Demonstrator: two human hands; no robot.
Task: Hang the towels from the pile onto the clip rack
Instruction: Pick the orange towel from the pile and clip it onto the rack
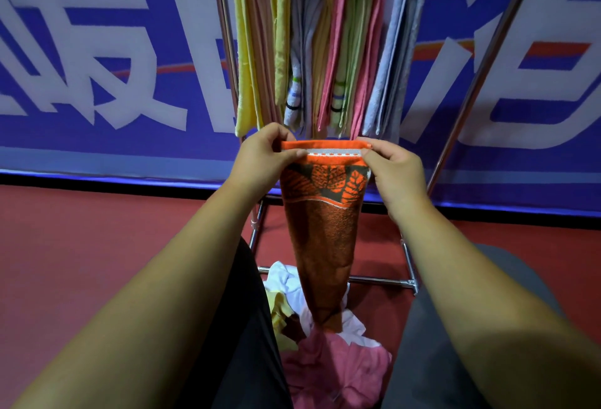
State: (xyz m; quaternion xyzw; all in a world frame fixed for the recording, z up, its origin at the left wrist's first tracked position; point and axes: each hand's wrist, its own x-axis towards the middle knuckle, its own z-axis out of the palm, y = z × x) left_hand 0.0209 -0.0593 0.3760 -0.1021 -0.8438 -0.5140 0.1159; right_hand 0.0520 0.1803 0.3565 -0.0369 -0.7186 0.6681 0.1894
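Head view: I hold the orange towel (322,213) up by its top hem, just below the hung towels (325,34) on the clip rack (224,50).
Left hand (263,154): pinching the hem's left corner.
Right hand (393,167): pinching the right corner.
Handling: soft, light and limp, I judge. The stitched hem corners look like the firmest hold.
Surface: red floor (97,246), with the pile (325,360) between my knees.
Room: blue banner (97,50) with big white characters behind the rack.
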